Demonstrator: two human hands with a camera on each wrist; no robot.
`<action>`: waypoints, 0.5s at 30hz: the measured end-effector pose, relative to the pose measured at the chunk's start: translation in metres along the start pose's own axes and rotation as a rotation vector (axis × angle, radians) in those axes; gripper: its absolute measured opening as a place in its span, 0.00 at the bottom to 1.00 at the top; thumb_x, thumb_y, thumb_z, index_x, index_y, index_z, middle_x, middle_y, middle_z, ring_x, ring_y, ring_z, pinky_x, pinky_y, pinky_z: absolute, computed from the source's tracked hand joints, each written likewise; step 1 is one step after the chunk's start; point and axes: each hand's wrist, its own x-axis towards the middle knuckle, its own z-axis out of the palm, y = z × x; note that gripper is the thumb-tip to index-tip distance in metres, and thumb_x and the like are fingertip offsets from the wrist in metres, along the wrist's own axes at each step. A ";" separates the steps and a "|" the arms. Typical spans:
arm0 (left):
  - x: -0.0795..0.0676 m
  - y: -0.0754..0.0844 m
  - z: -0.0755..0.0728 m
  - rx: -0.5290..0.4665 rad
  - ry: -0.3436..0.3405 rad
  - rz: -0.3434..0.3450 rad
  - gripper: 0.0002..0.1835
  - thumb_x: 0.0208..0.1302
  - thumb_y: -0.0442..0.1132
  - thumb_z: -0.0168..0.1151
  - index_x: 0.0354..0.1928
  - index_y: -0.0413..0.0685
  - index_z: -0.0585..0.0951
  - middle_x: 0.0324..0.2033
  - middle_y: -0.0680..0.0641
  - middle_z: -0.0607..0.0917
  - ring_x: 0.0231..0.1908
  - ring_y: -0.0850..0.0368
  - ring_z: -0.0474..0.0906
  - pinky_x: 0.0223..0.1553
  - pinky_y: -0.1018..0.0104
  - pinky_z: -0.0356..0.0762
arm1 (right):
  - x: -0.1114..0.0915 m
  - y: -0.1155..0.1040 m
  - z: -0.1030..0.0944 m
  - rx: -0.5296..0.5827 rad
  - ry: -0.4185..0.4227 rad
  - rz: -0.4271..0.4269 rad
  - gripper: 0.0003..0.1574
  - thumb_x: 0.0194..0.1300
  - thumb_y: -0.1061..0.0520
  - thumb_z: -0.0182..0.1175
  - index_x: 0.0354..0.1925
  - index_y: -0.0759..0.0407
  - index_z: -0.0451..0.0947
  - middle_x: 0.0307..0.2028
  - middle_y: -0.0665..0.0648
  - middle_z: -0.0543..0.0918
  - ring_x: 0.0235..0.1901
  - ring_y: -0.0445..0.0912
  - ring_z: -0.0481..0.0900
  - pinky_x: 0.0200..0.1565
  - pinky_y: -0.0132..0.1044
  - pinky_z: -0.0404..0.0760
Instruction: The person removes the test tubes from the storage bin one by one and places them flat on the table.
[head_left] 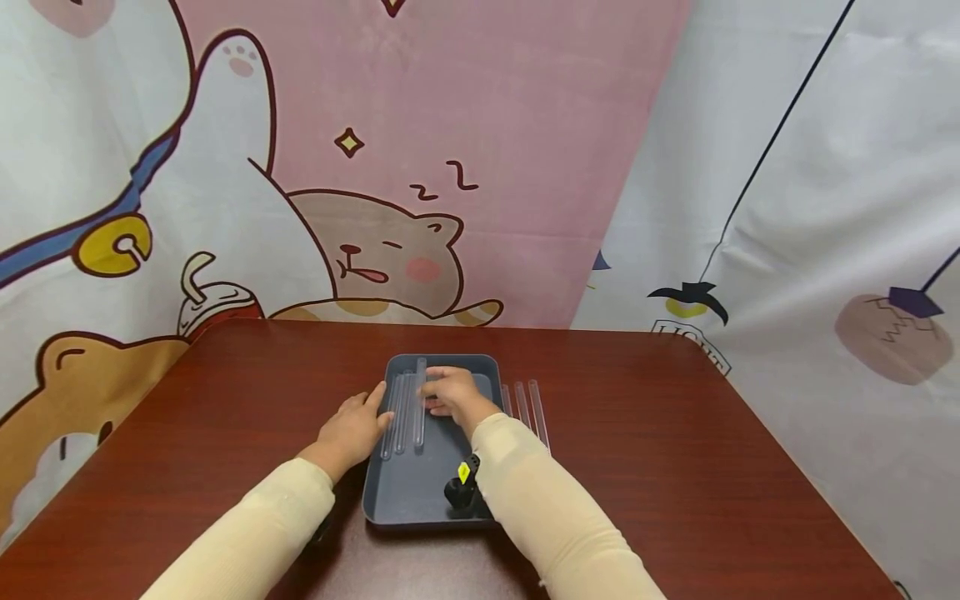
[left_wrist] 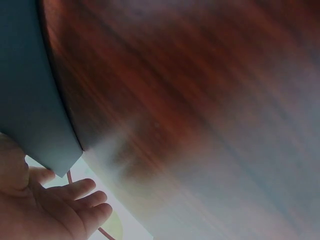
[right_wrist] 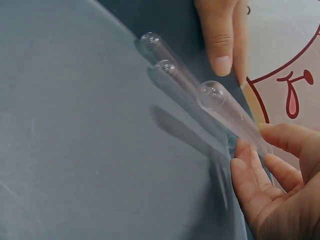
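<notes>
A clear test tube (head_left: 419,425) is pinched by my right hand (head_left: 456,395) near its far end, between thumb and fingers. Its rounded end (right_wrist: 212,95) points toward the near side, raised over the tray in the right wrist view. Two more clear test tubes (head_left: 401,417) lie side by side along the left part of the grey tray (head_left: 412,498). At the tray's left rim rests my left hand (head_left: 351,429), fingers extended and holding nothing. In the left wrist view its fingers (left_wrist: 89,201) spread beside the tray's outer wall.
Several clear tubes (head_left: 536,408) lie on the brown table (head_left: 675,467) just right of the tray, partly hidden by the right sleeve. A black wrist camera (head_left: 460,492) with a yellow mark sits at the right wrist. A cartoon-printed cloth (head_left: 540,167) hangs behind the table.
</notes>
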 end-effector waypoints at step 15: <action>0.001 -0.001 0.003 -0.018 0.011 0.009 0.35 0.74 0.48 0.49 0.75 0.44 0.51 0.66 0.28 0.62 0.67 0.32 0.57 0.60 0.36 0.63 | -0.010 -0.015 -0.017 0.028 -0.021 -0.023 0.30 0.60 0.64 0.65 0.61 0.57 0.75 0.45 0.61 0.86 0.37 0.49 0.86 0.40 0.41 0.84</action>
